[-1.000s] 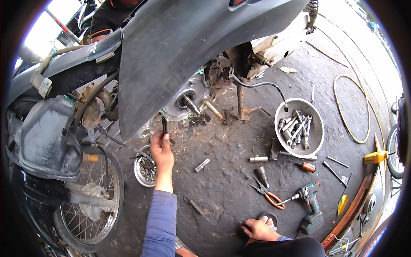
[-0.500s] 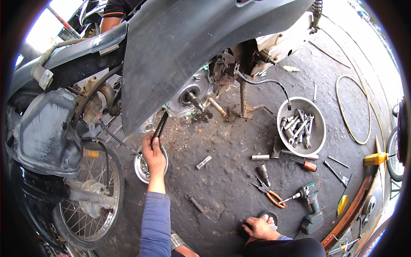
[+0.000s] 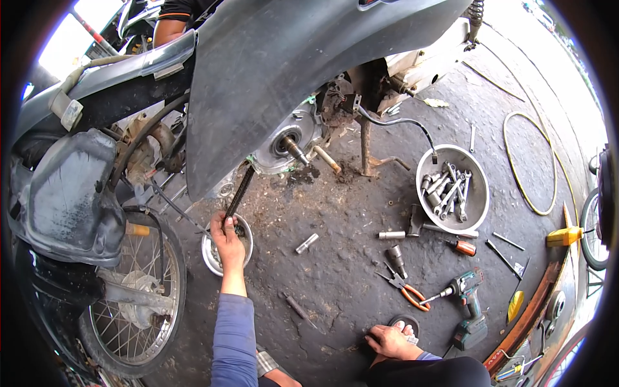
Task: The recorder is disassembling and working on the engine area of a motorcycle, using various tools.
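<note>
Lower now than a second ago, my left hand [image 3: 227, 237] pinches the black drive chain [image 3: 240, 191] just above the small metal bowl [image 3: 210, 253]; my right hand [image 3: 392, 340] rests flat on the floor. I'd feed the chain down slowly, coiling it inside the bowl.
</note>
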`<state>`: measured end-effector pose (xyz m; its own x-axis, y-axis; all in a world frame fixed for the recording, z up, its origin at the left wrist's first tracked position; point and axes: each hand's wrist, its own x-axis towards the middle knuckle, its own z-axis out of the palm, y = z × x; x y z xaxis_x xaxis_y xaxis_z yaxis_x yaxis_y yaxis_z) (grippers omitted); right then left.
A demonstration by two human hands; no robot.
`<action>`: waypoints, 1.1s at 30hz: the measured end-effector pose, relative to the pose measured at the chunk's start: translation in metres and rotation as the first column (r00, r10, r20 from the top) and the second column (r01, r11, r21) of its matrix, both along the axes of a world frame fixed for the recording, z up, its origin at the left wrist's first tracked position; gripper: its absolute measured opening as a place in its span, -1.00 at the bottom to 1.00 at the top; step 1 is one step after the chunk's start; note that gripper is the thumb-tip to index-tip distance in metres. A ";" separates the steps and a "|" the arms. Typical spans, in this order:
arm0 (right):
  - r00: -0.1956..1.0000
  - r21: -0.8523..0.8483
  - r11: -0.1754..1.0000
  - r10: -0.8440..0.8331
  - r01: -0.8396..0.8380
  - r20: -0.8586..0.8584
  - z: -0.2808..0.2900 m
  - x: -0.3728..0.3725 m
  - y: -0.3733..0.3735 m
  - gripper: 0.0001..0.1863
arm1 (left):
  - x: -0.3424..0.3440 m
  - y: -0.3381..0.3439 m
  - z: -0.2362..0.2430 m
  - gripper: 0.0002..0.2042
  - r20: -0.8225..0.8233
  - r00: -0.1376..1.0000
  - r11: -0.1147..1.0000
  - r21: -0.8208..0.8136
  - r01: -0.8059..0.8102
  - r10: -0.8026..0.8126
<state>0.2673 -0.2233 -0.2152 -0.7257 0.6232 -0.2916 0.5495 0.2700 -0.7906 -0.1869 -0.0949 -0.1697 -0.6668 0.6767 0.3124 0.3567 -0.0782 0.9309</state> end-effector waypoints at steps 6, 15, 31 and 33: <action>1.000 0.021 1.000 -0.004 0.004 0.011 -0.001 -0.001 -0.002 -0.70 | -0.017 -0.009 -0.020 -0.85 0.086 0.995 0.999 -0.030 -0.042 0.045; 0.997 -0.012 1.000 0.013 -0.012 0.070 0.002 -0.002 -0.003 -0.75 | -0.023 -0.018 -0.016 -0.82 0.426 0.905 0.994 0.091 -0.057 0.013; 0.996 -0.013 0.999 0.032 -0.031 0.083 -0.001 -0.005 -0.001 -0.74 | -0.040 -0.027 0.007 -0.77 0.482 0.846 0.964 0.235 0.128 -0.230; 0.996 -0.007 1.000 0.026 -0.026 0.082 -0.001 -0.005 -0.002 -0.74 | -0.043 -0.027 0.003 -0.73 0.422 0.884 0.976 0.156 0.149 -0.203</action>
<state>0.2624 -0.2251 -0.2166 -0.7150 0.6024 -0.3548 0.6058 0.2804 -0.7446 -0.2295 -0.1221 -0.1668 -0.6267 0.7725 0.1028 -0.1097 -0.2181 0.9697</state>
